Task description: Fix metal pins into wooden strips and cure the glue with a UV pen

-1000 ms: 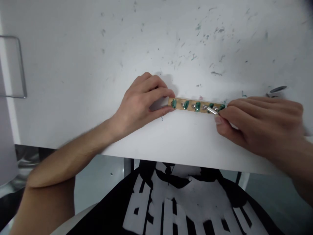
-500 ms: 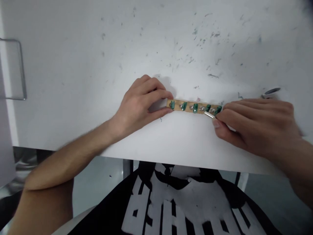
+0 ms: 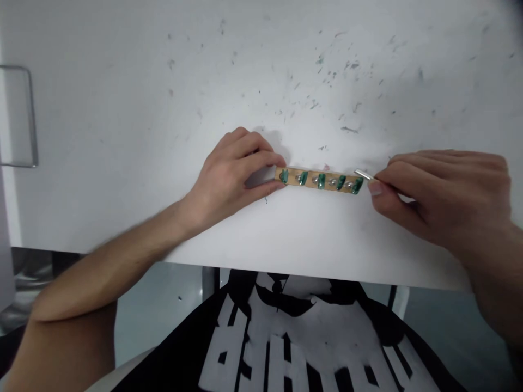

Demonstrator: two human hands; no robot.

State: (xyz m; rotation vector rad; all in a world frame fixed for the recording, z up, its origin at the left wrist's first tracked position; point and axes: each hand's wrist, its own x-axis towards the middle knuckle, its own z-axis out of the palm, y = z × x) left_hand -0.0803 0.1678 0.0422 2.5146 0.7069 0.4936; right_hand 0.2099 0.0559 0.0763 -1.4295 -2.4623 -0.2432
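Note:
A narrow tan strip (image 3: 309, 178) lies flat on the white table, with several green pieces (image 3: 321, 181) and shiny silvery bits in a row along it. My left hand (image 3: 241, 166) pinches the strip's left end between thumb and fingers. Beyond the strip's right end, my right hand (image 3: 441, 190) is closed on a thin silver metal tool (image 3: 362, 174); its exact kind I cannot make out. The tool's tip is just above the rightmost green piece, and I cannot tell whether they touch.
Small dark and green specks and scraps (image 3: 349, 129) are scattered over the white table (image 3: 122, 109). A bent metal handle (image 3: 32, 117) is at the left edge. The table's front edge runs close to my body.
My right hand with the metal tool has moved right and away from the strip's front edge, leaving the right end in view. My left hand still pinches the strip.

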